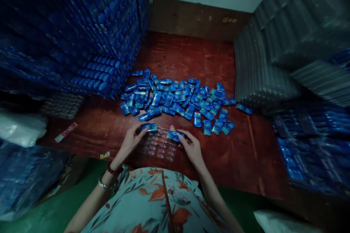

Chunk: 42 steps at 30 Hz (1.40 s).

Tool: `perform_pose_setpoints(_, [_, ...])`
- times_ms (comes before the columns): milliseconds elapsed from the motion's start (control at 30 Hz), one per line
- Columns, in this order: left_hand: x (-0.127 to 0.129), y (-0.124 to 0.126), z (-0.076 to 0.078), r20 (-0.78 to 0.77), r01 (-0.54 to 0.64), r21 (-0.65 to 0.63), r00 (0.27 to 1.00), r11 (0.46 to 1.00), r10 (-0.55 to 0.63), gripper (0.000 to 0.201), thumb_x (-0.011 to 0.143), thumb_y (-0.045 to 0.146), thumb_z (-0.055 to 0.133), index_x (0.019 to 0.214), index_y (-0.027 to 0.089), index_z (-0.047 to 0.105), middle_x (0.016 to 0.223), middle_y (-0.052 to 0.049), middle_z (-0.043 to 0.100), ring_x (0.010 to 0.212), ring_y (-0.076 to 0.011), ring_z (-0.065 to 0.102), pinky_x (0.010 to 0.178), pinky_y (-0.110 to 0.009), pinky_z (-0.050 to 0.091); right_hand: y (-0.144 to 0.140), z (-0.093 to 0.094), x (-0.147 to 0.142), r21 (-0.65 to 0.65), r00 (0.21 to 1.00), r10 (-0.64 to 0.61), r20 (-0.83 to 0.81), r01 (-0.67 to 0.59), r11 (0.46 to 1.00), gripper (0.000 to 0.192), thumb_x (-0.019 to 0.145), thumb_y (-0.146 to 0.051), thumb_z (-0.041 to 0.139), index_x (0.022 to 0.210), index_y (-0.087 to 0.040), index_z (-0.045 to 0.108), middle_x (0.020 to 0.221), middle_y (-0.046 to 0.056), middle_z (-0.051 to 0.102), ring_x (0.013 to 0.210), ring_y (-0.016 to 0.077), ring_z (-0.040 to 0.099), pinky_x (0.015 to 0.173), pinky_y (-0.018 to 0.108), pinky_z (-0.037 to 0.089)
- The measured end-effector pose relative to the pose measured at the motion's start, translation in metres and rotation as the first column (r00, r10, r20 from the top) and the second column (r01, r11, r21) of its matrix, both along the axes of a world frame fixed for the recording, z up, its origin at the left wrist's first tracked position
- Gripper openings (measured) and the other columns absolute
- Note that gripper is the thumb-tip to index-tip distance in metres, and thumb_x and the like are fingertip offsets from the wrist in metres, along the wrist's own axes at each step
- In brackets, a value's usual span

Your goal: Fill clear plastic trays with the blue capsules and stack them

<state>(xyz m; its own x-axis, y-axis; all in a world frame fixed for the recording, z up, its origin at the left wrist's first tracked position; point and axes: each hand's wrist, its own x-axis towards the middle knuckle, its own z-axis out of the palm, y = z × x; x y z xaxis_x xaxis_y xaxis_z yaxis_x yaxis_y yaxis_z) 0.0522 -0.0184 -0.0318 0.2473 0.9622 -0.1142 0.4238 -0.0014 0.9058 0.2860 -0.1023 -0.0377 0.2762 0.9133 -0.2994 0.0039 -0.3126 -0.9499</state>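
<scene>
Hand point(131, 139) — glossy blue packet point(149, 127)

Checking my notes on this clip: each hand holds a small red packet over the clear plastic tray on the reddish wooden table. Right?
Not quite: the head view shows the packets are blue, not red. The left hand holds one small blue packet, the right hand another, over the clear plastic tray on the reddish wooden table.

No text can be read anywhere; the small blue packets point(177, 100) scattered on the surface point(191, 58) carry pale printing, but it is too small and blurred to make out; the same holds for the packet point(149, 127) in the left hand point(131, 140) and the one point(175, 136) in the right hand point(191, 147); the pink strip point(66, 132) near the edge shows markings, likewise illegible.
</scene>
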Motion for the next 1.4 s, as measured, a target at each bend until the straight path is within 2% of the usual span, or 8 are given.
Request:
perform_pose_setpoints(200, [0.002,-0.007,-0.002,-0.016,0.126,0.084,0.992,0.989,-0.125,0.036,0.080,0.033,0.061,0.114,0.020,0.057,0.113,-0.008,0.060,0.106,-0.0220,0.056,0.096,-0.038,0.044,-0.006,0.000,-0.001,0.003,0.989,0.145,0.004,-0.145,0.989,0.046,0.072,-0.033,0.068,0.115,-0.022,0.059,0.086,0.002,0.067,0.064,0.0125,0.059,0.057,0.023,0.050])
perform_pose_setpoints(300, [0.003,-0.014,-0.001,-0.061,0.106,0.165,0.993,0.981,-0.097,0.031,0.085,0.030,0.057,0.114,0.021,0.057,0.111,-0.008,0.056,0.103,-0.0201,0.057,0.091,-0.035,0.048,-0.011,-0.001,0.002,0.044,0.950,0.229,0.215,-0.243,0.969,0.045,0.076,-0.024,0.062,0.121,-0.025,0.056,0.097,0.003,0.065,0.075,0.0141,0.060,0.065,0.025,0.051])
perform_pose_setpoints(433, [0.001,-0.018,-0.004,-0.215,0.201,0.311,0.967,0.929,-0.137,0.030,0.089,0.031,0.050,0.118,0.023,0.055,0.115,-0.008,0.051,0.104,-0.0200,0.058,0.088,-0.034,0.051,-0.010,0.001,0.000,0.108,0.839,0.171,0.516,-0.261,0.959,0.026,0.087,-0.026,0.048,0.110,-0.022,0.061,0.100,0.007,0.063,0.089,0.0184,0.059,0.078,0.030,0.048])
perform_pose_setpoints(567, [0.001,-0.019,-0.005,-0.306,0.253,0.411,0.943,0.876,-0.129,0.031,0.091,0.032,0.047,0.121,0.024,0.053,0.119,-0.010,0.050,0.103,-0.0210,0.058,0.086,-0.035,0.053,-0.002,0.008,-0.007,0.025,0.726,0.194,0.660,-0.280,0.960,0.025,0.092,-0.031,0.041,0.108,-0.020,0.057,0.098,0.008,0.061,0.090,0.0208,0.059,0.078,0.032,0.046])
perform_pose_setpoints(833, [0.018,-0.009,0.001,-0.112,0.122,0.388,0.990,0.914,-0.085,0.025,0.086,0.030,0.056,0.108,0.021,0.061,0.109,-0.008,0.054,0.094,-0.0187,0.061,0.079,-0.033,0.056,0.003,0.012,-0.006,-0.048,0.769,0.175,0.615,-0.185,0.982,0.023,0.093,-0.035,0.037,0.103,-0.019,0.051,0.077,0.003,0.062,0.068,0.0195,0.060,0.061,0.028,0.043])
perform_pose_setpoints(1000, [0.021,0.002,-0.004,-0.233,0.293,0.395,0.949,0.871,-0.214,0.026,0.089,0.018,0.050,0.113,0.020,0.057,0.112,-0.009,0.053,0.096,-0.0179,0.060,0.084,-0.034,0.053,0.003,0.009,0.003,-0.034,0.758,0.240,0.606,-0.276,0.960,0.020,0.093,-0.030,0.037,0.102,-0.020,0.051,0.081,0.004,0.062,0.071,0.0191,0.062,0.064,0.028,0.045])
perform_pose_setpoints(1200, [0.027,0.009,0.005,-0.369,0.390,0.435,0.899,0.812,-0.234,0.025,0.092,0.021,0.045,0.116,0.018,0.053,0.114,-0.010,0.055,0.103,-0.0199,0.057,0.088,-0.034,0.050,0.004,0.009,0.012,-0.027,0.631,0.410,0.659,-0.524,0.851,0.030,0.091,-0.018,0.039,0.120,-0.021,0.048,0.113,0.009,0.060,0.105,0.0205,0.058,0.087,0.035,0.047])
perform_pose_setpoints(1400, [0.037,0.014,0.010,-0.565,0.585,0.374,0.759,0.720,-0.324,0.021,0.091,0.014,0.041,0.108,0.016,0.053,0.105,-0.010,0.057,0.094,-0.0195,0.055,0.081,-0.033,0.049,0.005,0.002,0.017,-0.058,0.548,0.447,0.707,-0.585,0.809,0.039,0.091,-0.015,0.039,0.128,-0.022,0.044,0.124,0.009,0.056,0.117,0.0200,0.052,0.095,0.037,0.046])
